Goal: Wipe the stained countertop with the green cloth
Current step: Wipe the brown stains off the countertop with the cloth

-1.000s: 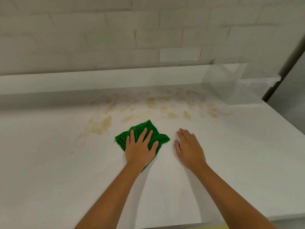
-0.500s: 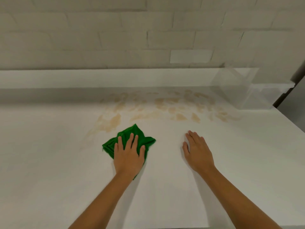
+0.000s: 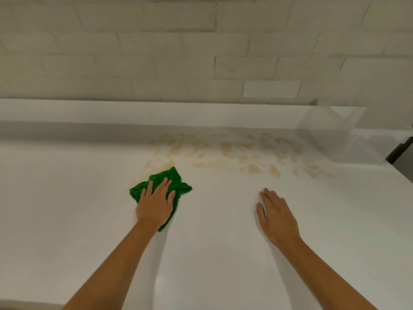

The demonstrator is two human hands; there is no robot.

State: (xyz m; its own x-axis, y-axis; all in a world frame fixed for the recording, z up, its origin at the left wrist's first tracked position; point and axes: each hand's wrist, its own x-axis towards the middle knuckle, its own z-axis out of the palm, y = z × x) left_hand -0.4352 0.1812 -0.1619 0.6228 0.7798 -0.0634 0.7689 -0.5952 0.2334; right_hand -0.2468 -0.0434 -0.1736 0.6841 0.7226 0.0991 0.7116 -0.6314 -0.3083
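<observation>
Now, the step: wiping is under way, with the cloth at the near-left edge of the stained patch and most of the marks not yet reached.
Left hand [image 3: 156, 202]: lies palm down on the green cloth [image 3: 173, 179], fingers straight and a little spread, pressing it onto the countertop [image 3: 67, 209] rather than gripping it.
Green cloth: bunched under that palm, with folds showing past the fingertips and a corner sticking out beneath the wrist.
Right hand [image 3: 277, 217]: flat on bare counter well to the right of the pressing hand, fingers straight, holding nothing; it looks like a brace.
Stains [image 3: 230, 151]: tan blotches start right at the cloth's far edge and spread away beyond the fingertips and off to their right, towards the back ledge.
Clear container [image 3: 330, 133]: stands at the far right end of the stains, well apart from both hands.
Next move: probably a push forward and rightward from the present hold, keeping the palm's weight on the cloth so it drags across the blotches without slipping out.
Care: the reach grows towards the back, so the cloth may need flattening to cover more.
</observation>
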